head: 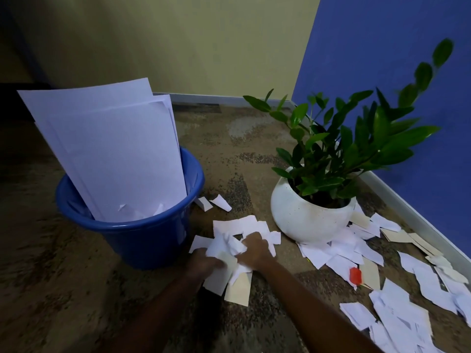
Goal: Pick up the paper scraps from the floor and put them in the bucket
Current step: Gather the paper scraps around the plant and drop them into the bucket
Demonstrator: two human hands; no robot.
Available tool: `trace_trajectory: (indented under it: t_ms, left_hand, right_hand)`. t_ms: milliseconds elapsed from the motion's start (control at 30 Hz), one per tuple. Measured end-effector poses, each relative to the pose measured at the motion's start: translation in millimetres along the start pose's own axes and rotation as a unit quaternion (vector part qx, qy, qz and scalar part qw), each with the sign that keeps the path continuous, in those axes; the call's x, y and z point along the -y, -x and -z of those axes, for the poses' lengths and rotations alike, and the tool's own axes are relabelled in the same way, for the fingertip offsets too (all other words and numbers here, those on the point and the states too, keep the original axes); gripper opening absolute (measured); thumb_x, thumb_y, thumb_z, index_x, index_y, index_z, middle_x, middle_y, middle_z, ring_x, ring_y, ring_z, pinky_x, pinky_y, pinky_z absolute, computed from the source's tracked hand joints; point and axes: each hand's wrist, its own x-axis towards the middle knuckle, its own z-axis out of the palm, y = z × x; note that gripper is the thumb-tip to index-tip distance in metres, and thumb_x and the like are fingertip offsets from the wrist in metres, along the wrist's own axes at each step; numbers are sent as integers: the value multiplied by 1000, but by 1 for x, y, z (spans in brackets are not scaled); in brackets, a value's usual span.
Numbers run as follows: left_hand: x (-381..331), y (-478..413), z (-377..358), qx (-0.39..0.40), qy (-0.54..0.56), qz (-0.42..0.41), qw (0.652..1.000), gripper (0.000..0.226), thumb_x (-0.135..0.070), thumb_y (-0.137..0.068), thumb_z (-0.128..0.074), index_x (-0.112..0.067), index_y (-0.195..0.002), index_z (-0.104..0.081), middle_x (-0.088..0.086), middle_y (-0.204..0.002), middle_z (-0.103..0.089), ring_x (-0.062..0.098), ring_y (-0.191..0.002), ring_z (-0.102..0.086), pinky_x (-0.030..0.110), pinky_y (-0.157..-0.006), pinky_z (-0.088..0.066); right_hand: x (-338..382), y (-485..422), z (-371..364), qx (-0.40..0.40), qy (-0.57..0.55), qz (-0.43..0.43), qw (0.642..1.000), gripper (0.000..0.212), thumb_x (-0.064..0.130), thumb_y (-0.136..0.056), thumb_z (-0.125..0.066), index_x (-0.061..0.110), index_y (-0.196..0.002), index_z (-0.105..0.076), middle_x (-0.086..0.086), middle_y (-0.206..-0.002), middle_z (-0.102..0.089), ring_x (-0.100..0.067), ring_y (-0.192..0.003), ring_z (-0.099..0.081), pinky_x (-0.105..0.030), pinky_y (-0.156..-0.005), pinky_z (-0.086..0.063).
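Note:
A blue plastic bucket (153, 238) stands on the floor at left, with large white sheets (109, 149) standing in it and crumpled scraps at the bottom. Just right of the bucket lies a bunch of white and cream paper scraps (229, 248). My left hand (204, 263) and my right hand (254, 248) press in on this bunch from both sides, fingers closed around it. Two small scraps (214, 203) lie behind, near the bucket. Many more scraps (397, 296) cover the floor at right.
A white round pot with a green leafy plant (311, 212) stands right of my hands, scraps around its base. A small red piece (355, 275) lies among the scraps. A blue wall (382, 72) runs along the right, a yellow wall behind. Speckled brown floor lies in front.

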Motion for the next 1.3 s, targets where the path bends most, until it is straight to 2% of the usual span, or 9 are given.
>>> trace_trajectory:
  t_ms: [167,233,333,500,667,833,967,1133,1300]
  left_hand:
    - [-4,5,-10,-15,-51,3,999,61,-12,-80,-71,-4,-135,-45,14,-136,-52,28,-124,-50,37,-102,-43]
    - [-5,8,-10,-15,-51,-5,999,59,-8,-81,-70,-4,-135,-46,14,-137,-52,28,-124,-49,37,-100,-44]
    - [-13,18,-10,-19,-48,-32,998,61,-6,-82,-68,-6,-138,-43,13,-140,-49,28,-126,-48,36,-98,-44]
    - [-50,51,2,-60,-67,-206,974,53,-3,-85,-62,-9,-135,-46,11,-136,-54,25,-123,-53,35,-97,-46]
    - [-94,93,35,-177,-49,-389,903,44,-16,-90,-58,-11,-132,-48,10,-128,-60,16,-99,-58,29,-78,-51]
    - [-115,121,73,-280,-13,-460,842,36,-20,-90,-59,-11,-123,-50,11,-128,-58,24,-108,-60,29,-80,-53]
    - [-112,126,112,-365,-9,-440,821,32,-19,-90,-59,-7,-119,-51,14,-122,-60,14,-93,-53,11,-66,-45]
    - [-93,111,142,-395,24,-300,868,43,-12,-91,-55,-4,-132,-42,19,-129,-55,34,-115,-55,38,-95,-45]
    - [-87,103,132,-409,-1,-244,879,60,-3,-89,-54,-8,-143,-28,17,-144,-36,34,-130,-42,44,-111,-38]
  right_hand:
    - [-7,6,-5,-5,-23,82,996,3,10,-83,-61,11,-84,-58,-17,-100,-60,-18,-96,-47,-17,-56,-27]
    - [-13,10,-2,-16,-49,80,995,19,3,-78,-63,15,-72,-49,0,-72,-50,-15,-86,-44,-13,-50,-22]
    - [-13,19,9,-7,-124,57,991,39,-2,-76,-64,22,-57,-40,8,-64,-42,-16,-80,-47,-13,-50,-28]
    - [18,40,55,-70,-214,100,969,40,2,-81,-66,18,-56,-38,2,-57,-41,-10,-53,-42,-19,-49,-35]
    - [73,75,112,-210,-276,218,912,32,3,-80,-65,21,-62,-46,7,-61,-48,-4,-56,-46,-11,-52,-39]
    - [125,106,135,-307,-307,327,839,18,1,-78,-66,14,-74,-53,10,-63,-52,0,-58,-47,-5,-49,-36]
    - [154,116,126,-332,-315,358,814,19,-2,-79,-64,13,-74,-54,-5,-76,-59,-13,-66,-52,-7,-52,-36]
    - [174,108,91,-256,-290,339,857,5,0,-83,-62,2,-88,-62,-13,-90,-64,-14,-78,-54,-16,-55,-38]
    - [166,94,70,-128,-249,301,912,39,2,-83,-61,8,-122,-55,-16,-127,-54,-27,-111,-56,-33,-88,-47]
